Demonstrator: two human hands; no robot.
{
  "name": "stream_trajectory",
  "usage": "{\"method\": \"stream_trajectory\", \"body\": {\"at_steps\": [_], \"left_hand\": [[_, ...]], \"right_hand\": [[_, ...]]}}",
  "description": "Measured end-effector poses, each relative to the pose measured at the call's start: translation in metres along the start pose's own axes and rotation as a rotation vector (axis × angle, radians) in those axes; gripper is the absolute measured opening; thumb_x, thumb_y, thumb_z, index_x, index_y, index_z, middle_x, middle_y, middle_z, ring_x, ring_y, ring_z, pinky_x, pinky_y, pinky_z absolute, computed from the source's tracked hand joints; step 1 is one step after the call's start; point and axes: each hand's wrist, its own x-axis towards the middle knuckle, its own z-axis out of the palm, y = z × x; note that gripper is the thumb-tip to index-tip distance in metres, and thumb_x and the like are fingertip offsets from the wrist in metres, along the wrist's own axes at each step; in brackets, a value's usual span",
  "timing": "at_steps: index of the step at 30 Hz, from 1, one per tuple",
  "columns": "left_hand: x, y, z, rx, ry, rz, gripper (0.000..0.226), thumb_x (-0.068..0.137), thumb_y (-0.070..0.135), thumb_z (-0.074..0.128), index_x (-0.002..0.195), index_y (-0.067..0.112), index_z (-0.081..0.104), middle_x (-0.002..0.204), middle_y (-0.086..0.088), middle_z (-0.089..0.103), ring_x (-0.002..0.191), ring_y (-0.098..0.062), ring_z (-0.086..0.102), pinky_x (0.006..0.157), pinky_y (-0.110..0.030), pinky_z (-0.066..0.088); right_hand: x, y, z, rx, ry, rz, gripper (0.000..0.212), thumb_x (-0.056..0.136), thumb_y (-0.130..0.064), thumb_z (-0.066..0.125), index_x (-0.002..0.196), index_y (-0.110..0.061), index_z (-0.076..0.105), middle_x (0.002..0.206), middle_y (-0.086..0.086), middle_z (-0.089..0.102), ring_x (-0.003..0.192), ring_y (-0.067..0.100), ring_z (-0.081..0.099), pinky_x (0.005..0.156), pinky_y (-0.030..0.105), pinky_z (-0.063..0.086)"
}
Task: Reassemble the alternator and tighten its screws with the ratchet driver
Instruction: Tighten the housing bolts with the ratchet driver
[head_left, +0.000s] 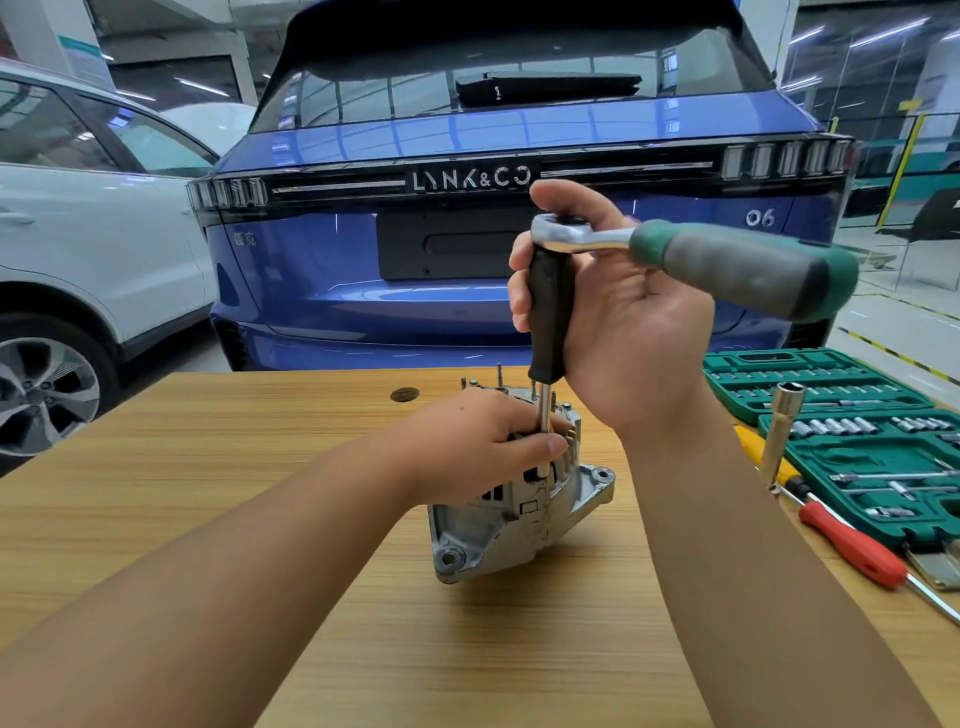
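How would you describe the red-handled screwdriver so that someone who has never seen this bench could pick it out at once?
Start at the wooden table and go to its right edge, where the open green socket case lies. Along the case's near-left side lies the red-handled screwdriver, its bare metal shaft running toward the near right corner. Its neighbour has a yellow handle; only this one is red.

Bright, even overhead light; wide-angle bending at edges; soft shadows.

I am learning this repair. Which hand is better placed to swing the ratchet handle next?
The right hand: it already holds the driver under the ratchet. The left hand steadies the shaft on the alternator.
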Motion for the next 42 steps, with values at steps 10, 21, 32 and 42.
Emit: {"method": "stream_trajectory", "body": {"at_steps": [10, 21, 32, 42], "left_hand": [[-0.001, 0.0, 0.0, -0.01, 0.002, 0.003, 0.029, 0.104, 0.042, 0.048, 0.127, 0.036, 0.066, 0.064, 0.048, 0.051, 0.052, 0.006, 0.049, 0.048, -0.01, 0.035], [-0.001, 0.0, -0.001, 0.014, -0.026, -0.014, 0.024, 0.102, 0.049, 0.046, 0.115, 0.043, 0.066, 0.072, 0.023, 0.063, 0.058, 0.006, 0.053, 0.053, -0.019, 0.037], [-0.001, 0.0, -0.001, -0.027, -0.027, -0.02, 0.013, 0.101, 0.048, 0.05, 0.1, 0.051, 0.062, 0.09, 0.015, 0.071, 0.057, 0.001, 0.053, 0.056, -0.025, 0.043], [-0.002, 0.002, -0.001, -0.027, -0.017, -0.018, 0.013, 0.102, 0.047, 0.05, 0.095, 0.049, 0.061, 0.109, 0.023, 0.07, 0.055, 0.0, 0.051, 0.054, -0.023, 0.042]], "right_hand": [[0.0, 0.003, -0.001, -0.058, 0.05, 0.014, 0.036, 0.095, -0.034, 0.057, 0.127, -0.019, 0.054, 0.096, 0.009, 0.059, 0.076, 0.019, 0.057, 0.07, 0.03, 0.047], [-0.001, -0.014, -0.001, 0.041, 0.22, 0.262, 0.048, 0.083, -0.044, 0.068, 0.117, -0.013, 0.058, 0.082, -0.003, 0.066, 0.067, 0.014, 0.055, 0.065, 0.028, 0.046], [-0.005, 0.001, 0.009, -0.24, 0.151, -0.079, 0.016, 0.095, -0.012, 0.061, 0.101, -0.026, 0.06, 0.098, 0.006, 0.071, 0.077, 0.02, 0.066, 0.067, 0.035, 0.053], [-0.002, 0.004, -0.002, 0.02, -0.024, -0.044, 0.042, 0.091, -0.018, 0.029, 0.123, -0.01, 0.055, 0.091, 0.012, 0.062, 0.069, 0.028, 0.053, 0.067, 0.037, 0.04]]}}
